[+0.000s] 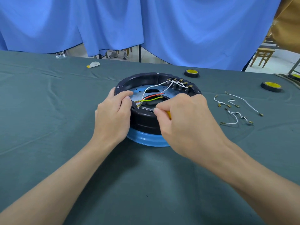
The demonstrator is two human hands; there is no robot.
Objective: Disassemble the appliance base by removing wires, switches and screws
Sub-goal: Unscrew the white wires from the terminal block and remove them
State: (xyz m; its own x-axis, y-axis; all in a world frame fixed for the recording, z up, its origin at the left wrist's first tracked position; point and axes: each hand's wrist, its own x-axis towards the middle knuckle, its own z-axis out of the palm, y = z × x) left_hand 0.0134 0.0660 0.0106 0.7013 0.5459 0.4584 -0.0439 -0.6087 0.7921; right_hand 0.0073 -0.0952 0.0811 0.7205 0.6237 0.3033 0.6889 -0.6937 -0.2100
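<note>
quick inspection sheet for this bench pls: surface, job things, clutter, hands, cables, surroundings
surface: table under creased dark green cloth
job's things: round base, black ring on blue rim; screwdriver shaft reaches inside
clutter: two tape rolls and a white scrap, far side
hands: left hand grips the base rim; right hand holds the screwdriver
cables: white wires run to terminals in the base; red wire and green-yellow wire inside; loose wires lie right of the base
surroundings: blue curtain, wooden chair beyond
</note>
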